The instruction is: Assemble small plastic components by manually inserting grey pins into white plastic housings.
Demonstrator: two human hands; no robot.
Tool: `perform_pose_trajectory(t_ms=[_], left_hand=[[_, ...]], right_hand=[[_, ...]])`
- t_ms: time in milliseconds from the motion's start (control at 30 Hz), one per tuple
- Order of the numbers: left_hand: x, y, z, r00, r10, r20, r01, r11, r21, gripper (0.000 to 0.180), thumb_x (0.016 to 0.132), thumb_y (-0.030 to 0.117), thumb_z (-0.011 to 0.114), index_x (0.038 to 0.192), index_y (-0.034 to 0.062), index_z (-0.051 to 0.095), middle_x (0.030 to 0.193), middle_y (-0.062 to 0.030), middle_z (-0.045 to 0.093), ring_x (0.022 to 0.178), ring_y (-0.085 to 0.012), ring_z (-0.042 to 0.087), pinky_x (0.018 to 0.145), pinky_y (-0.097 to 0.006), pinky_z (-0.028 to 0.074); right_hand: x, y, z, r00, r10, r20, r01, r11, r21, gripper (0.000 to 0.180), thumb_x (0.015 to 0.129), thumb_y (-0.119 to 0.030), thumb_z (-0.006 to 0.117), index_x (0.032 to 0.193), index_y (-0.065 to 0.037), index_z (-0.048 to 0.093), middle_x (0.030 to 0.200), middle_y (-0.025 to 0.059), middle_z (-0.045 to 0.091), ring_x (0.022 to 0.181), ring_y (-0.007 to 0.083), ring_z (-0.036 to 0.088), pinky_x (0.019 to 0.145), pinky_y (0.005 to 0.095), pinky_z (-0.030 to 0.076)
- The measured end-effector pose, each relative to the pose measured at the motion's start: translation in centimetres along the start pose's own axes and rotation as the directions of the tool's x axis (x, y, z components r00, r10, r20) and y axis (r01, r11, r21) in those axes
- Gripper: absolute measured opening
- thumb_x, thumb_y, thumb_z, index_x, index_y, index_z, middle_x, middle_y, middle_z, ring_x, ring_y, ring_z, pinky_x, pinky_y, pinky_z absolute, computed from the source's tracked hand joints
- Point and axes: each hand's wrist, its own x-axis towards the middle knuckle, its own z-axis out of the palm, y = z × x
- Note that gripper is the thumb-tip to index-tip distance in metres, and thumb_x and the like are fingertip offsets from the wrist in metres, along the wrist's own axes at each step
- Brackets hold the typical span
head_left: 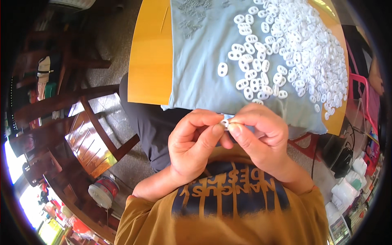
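My left hand (192, 141) and my right hand (263, 132) meet just in front of the table's near edge. Pinched between both thumbs and forefingers is a small white plastic piece (225, 123), mostly covered by the fingertips. On the grey-blue cloth (204, 81) beyond lie loose white oval two-hole plastic pieces (222, 69), some spread singly. They thicken into a large heap (310, 53) at the right. Several small metal springs (194, 14) are scattered on the cloth's far left part.
The cloth covers most of a yellow wooden table (149, 61), where a thin stick (164, 19) lies at the far left. A wooden chair (92, 134) and a round tub (102, 192) stand at my left. A pink-red chair frame (363, 85) and another person's arm (375, 75) are at the right.
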Motion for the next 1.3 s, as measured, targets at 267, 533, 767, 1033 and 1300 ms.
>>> perform_pose_trajectory(t_ms=[267,533,767,1033,1300], left_hand=[[1.5,0.8,-0.9,0.971,0.029,-0.236,-0.062,0.989,-0.137,0.014,0.088,0.000,0.054,0.101,-0.0013,0.054,0.081,-0.0091,0.060,0.061,-0.0138,0.055,0.061,-0.025,0.047],[2.6,1.5,-1.3,0.965,-0.021,-0.263,-0.045,0.968,-0.246,0.013,0.089,0.002,0.053,0.102,0.0004,0.054,0.081,-0.0067,0.058,0.058,-0.0131,0.051,0.062,-0.029,0.045],[2.0,1.5,-0.7,0.963,-0.044,-0.267,-0.022,0.970,-0.240,0.013,0.089,0.003,0.053,0.101,0.0027,0.055,0.076,-0.0038,0.056,0.056,-0.0118,0.050,0.057,-0.027,0.043],[1.5,2.3,0.4,0.961,0.064,-0.270,-0.125,0.969,-0.212,0.013,0.088,0.004,0.053,0.101,0.0027,0.054,0.073,-0.0052,0.055,0.053,-0.0127,0.048,0.057,-0.027,0.043],[1.2,2.1,3.2,0.992,0.024,-0.123,-0.058,0.958,-0.281,0.013,0.087,0.000,0.052,0.100,0.0011,0.052,0.082,-0.0113,0.060,0.061,-0.0189,0.058,0.059,-0.030,0.049]], right_hand=[[3.0,-1.4,0.2,0.995,-0.023,0.093,0.053,0.938,-0.342,0.021,0.075,0.003,0.066,0.095,0.001,0.062,0.079,0.0073,0.059,0.070,0.0140,0.056,0.061,0.0247,0.045],[7.8,-1.2,-1.6,0.857,-0.272,0.438,0.510,0.328,-0.795,0.031,0.062,0.004,0.065,0.092,-0.003,0.065,0.087,0.0071,0.058,0.081,0.0241,0.054,0.070,0.0329,0.044],[8.8,-1.0,-2.0,0.819,-0.158,0.552,0.574,0.245,-0.782,0.023,0.060,0.000,0.066,0.082,-0.002,0.061,0.087,0.0050,0.058,0.085,0.0221,0.053,0.071,0.0324,0.043],[4.6,-2.7,-1.1,0.964,0.238,0.118,-0.260,0.937,0.232,0.011,0.085,-0.009,0.059,0.089,0.000,0.063,0.079,0.0016,0.062,0.075,0.0059,0.055,0.062,0.0197,0.042],[0.3,-1.9,-0.4,0.919,0.391,-0.052,-0.302,0.782,0.546,0.015,0.086,-0.009,0.055,0.098,0.000,0.059,0.081,0.0034,0.059,0.071,0.0097,0.053,0.064,0.0231,0.041]])
